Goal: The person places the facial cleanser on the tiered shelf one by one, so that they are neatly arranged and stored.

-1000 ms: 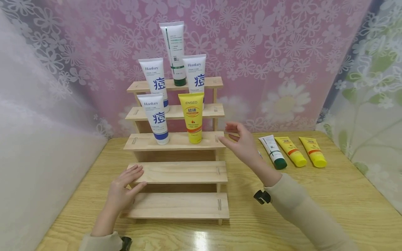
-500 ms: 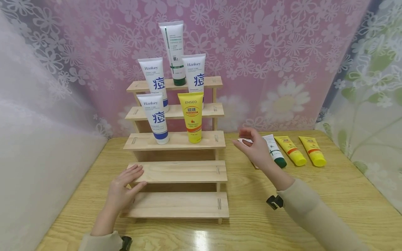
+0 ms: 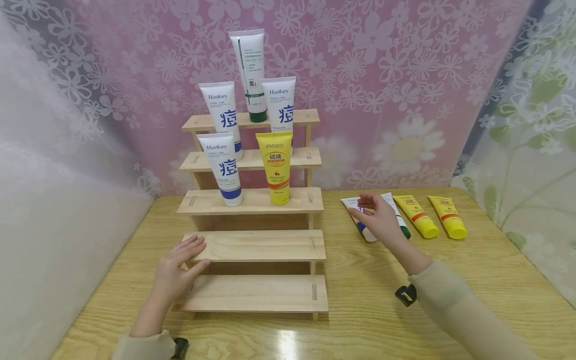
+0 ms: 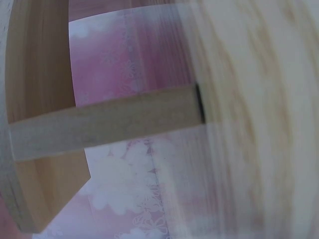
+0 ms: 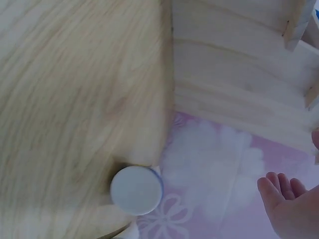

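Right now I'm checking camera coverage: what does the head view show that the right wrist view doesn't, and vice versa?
Only the head view shows the left hand resting on the tiered wooden stand, the upright yellow ENSEO tube and the yellow tube lying farthest right. Only the right wrist view shows face-on the round end of a lying tube's white cap. Both show the right hand, that stand, the wood-grain table and the pink floral backdrop.
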`<state>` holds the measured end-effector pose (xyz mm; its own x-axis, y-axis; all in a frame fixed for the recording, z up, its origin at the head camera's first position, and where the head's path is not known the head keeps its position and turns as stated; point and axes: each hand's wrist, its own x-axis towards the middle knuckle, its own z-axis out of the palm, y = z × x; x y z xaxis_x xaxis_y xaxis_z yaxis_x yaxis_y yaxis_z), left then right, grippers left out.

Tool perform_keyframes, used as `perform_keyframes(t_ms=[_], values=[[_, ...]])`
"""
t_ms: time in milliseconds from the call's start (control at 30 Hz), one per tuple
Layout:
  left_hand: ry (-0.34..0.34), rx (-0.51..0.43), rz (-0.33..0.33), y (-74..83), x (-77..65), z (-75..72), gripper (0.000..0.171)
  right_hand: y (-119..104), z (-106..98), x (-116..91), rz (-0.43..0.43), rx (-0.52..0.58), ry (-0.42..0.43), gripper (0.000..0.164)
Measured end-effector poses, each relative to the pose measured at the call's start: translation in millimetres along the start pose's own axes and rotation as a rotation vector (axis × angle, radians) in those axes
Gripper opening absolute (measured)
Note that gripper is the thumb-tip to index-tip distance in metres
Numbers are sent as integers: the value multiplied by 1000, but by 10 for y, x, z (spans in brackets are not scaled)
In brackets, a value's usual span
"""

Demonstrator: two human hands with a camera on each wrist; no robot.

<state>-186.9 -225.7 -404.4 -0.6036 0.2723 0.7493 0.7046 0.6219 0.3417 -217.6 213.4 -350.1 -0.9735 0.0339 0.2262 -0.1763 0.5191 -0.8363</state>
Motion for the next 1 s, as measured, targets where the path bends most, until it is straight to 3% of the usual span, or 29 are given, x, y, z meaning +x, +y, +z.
perform_keyframes(t_ms=[567,800,1000], values=[[-21,8,-25,8,-1,-22,40,557,-120,191,154,-113,-94,61],[21,4,25,4,-6,-6,42,628,-137,288,222,-193,-137,58],[29,-7,50,-8,7,2,41,708,-136,375,214,-278,-174,56]])
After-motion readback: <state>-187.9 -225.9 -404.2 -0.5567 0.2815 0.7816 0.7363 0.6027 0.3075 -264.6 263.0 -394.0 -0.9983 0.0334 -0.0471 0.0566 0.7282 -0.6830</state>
